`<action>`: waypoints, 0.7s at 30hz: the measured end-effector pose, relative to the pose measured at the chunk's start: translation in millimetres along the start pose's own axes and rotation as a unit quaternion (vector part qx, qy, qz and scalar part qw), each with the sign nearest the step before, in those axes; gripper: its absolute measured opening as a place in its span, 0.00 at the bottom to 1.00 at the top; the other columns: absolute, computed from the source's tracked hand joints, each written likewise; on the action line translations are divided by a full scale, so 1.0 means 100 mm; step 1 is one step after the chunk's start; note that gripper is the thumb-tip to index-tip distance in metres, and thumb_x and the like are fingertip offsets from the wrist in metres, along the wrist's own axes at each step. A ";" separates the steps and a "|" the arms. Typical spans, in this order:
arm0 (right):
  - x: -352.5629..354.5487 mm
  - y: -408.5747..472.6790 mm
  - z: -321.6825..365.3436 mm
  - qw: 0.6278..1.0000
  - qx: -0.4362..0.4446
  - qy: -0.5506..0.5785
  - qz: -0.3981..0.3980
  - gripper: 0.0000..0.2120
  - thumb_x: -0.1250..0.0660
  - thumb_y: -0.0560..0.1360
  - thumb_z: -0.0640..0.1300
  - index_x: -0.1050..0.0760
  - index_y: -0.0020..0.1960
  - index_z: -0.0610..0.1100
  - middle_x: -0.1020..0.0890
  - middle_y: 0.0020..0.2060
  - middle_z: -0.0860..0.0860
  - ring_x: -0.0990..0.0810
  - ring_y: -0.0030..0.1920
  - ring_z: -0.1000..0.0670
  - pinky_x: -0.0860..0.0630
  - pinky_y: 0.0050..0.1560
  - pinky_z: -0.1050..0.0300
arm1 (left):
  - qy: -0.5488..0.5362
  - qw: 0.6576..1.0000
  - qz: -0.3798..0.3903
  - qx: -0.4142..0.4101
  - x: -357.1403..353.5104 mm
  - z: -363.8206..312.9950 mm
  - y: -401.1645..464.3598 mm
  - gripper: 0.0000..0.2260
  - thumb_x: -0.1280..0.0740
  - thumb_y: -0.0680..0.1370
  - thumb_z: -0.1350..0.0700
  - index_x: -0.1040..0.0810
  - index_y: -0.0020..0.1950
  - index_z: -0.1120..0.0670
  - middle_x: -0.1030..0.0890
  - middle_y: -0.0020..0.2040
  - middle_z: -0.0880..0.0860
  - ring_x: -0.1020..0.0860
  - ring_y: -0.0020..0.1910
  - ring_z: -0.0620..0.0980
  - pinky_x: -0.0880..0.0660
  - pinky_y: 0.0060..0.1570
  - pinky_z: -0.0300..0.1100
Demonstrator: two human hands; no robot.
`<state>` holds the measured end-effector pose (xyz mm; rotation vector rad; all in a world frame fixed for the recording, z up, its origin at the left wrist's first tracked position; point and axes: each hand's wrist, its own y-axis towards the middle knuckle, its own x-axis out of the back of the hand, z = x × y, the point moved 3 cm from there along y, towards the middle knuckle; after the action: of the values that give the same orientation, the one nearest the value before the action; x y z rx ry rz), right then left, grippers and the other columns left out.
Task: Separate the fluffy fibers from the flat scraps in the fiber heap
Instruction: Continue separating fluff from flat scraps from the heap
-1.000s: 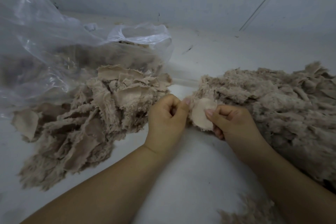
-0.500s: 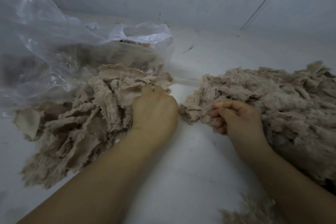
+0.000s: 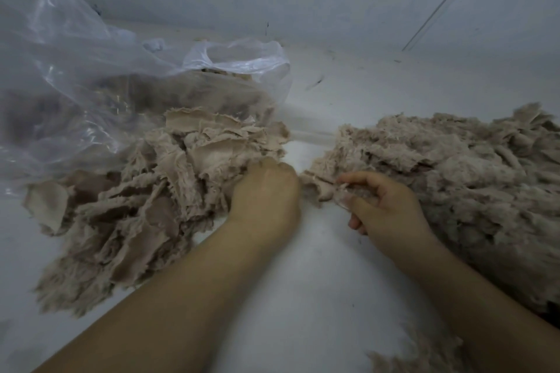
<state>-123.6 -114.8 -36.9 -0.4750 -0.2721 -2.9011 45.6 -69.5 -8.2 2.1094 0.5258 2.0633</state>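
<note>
Beige heap lying right, scraps piled left; my right hand is pinching fluff at its edge, left hand curled on scraps, grip unclear; I am pulling gently, judging by feel

A bare strip of white floor is lying open between the scrap pile on the left and the fluffy heap on the right, while a plastic bag is crowding the far left.
</note>
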 end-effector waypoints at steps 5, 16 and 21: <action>-0.04 -0.01 0.00 1.000 0.020 0.006 0.017 0.12 0.32 0.77 0.37 0.21 0.51 0.55 0.17 0.33 0.50 0.22 0.26 0.55 0.24 0.28 0.60 | -0.133 0.984 -0.014 -0.116 -0.11 -0.22 -0.01 0.16 0.39 0.77 0.53 0.30 0.65 0.52 0.24 0.55 0.53 0.24 0.51 0.56 0.27 0.40 0.48; -0.03 0.03 0.03 0.987 0.091 -0.097 0.094 0.25 0.43 0.74 0.27 0.23 0.45 0.58 0.20 0.29 0.63 0.22 0.29 0.61 0.25 0.33 0.66 | -0.346 0.911 -0.076 -0.211 -0.02 -0.34 -0.12 0.13 0.43 0.75 0.57 0.19 0.48 0.58 0.19 0.43 0.55 0.21 0.42 0.55 0.23 0.40 0.50; 0.05 0.10 -0.08 0.994 0.017 -0.107 -0.023 0.15 0.43 0.80 0.35 0.20 0.50 0.48 0.20 0.30 0.53 0.23 0.25 0.58 0.22 0.32 0.56 | -0.383 0.903 -0.153 -0.123 0.02 -0.22 -0.14 0.03 0.35 0.76 0.64 0.23 0.44 0.61 0.27 0.34 0.48 0.31 0.33 0.43 0.32 0.34 0.39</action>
<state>-128.1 -126.7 -40.9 -0.7866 -0.3668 -2.8854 22.0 -58.9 -9.6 2.2587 0.4016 0.9479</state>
